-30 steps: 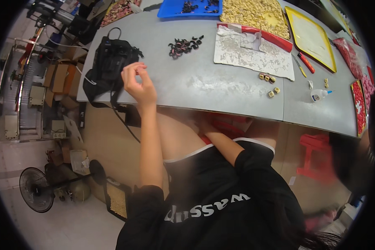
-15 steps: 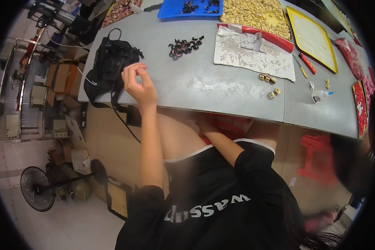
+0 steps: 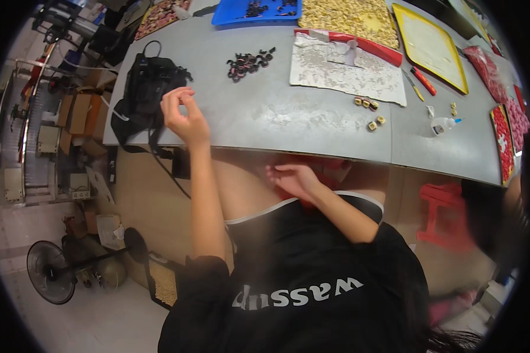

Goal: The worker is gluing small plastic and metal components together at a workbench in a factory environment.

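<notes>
My left hand [image 3: 184, 117] is raised over the front edge of the table, beside a black bag [image 3: 153, 82]. Its fingers are loosely curled with a gap at the thumb, and nothing shows in them. Over my lap, just below the table edge, my right hand [image 3: 297, 181] points left with its fingers stretched out and nothing visible in it. Beyond my left hand lies a small heap of black and pink curved pieces [image 3: 250, 63]. Several small cream-and-dark cubes [image 3: 366, 103] sit on the table to the right, in front of a white sheet with a red edge [image 3: 347, 70].
A blue tray [image 3: 227, 19] and a mass of yellow pieces [image 3: 350, 17] lie at the back. To the right are a yellow-rimmed tray [image 3: 433, 50], a red-handled tool [image 3: 424, 81], a knife [image 3: 415, 88] and a small glue bottle [image 3: 443, 125]. A red stool [image 3: 444, 215] stands below.
My right hand has come up from below the table edge, into plain sight over my lap. The view has shifted slightly; my left hand keeps about the same pose beside the bag.
</notes>
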`<state>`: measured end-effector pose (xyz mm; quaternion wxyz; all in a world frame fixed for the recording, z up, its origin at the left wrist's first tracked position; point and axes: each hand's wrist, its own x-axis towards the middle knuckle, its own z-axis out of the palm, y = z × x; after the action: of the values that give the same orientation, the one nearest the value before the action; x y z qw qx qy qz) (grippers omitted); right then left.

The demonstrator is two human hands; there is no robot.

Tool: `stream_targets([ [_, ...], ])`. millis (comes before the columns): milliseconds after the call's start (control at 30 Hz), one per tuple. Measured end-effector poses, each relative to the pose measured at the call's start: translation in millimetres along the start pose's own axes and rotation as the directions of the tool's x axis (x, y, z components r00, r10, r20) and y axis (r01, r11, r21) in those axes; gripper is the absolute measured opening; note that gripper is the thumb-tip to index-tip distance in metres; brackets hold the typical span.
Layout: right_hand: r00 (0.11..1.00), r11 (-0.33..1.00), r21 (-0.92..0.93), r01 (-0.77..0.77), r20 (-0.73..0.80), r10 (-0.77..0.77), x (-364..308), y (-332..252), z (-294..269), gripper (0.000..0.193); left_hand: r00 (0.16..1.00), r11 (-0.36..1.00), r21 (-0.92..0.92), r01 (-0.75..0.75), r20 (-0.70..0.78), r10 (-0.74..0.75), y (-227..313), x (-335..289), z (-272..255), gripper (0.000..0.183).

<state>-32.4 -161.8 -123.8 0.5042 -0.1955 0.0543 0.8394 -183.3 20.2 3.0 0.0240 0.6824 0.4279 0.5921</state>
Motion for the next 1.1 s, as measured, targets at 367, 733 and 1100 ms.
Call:
stream_targets([
  [367, 0.792, 0.977, 0.188, 0.098, 0.581, -0.191, -108, 3, 93, 0.019, 1.0, 1.0, -0.017, -0.007, 0.008, 0.007, -3, 0, -3, 0.013],
  [733, 0.75, 0.961, 0.216, 0.174, 0.602, -0.272, -120, -3, 99, 0.024, 0.999, 0.999, -0.017, -0.036, 0.038, 0.037, -9, 1, -7, 0.017],
  [1100, 0.764, 0.944, 0.17, 0.282, 0.556, -0.328, -130, -2, 101, 0.025, 1.0, 0.999, -0.031, -0.024, 0.004, 0.024, -3, 1, -6, 0.014],
])
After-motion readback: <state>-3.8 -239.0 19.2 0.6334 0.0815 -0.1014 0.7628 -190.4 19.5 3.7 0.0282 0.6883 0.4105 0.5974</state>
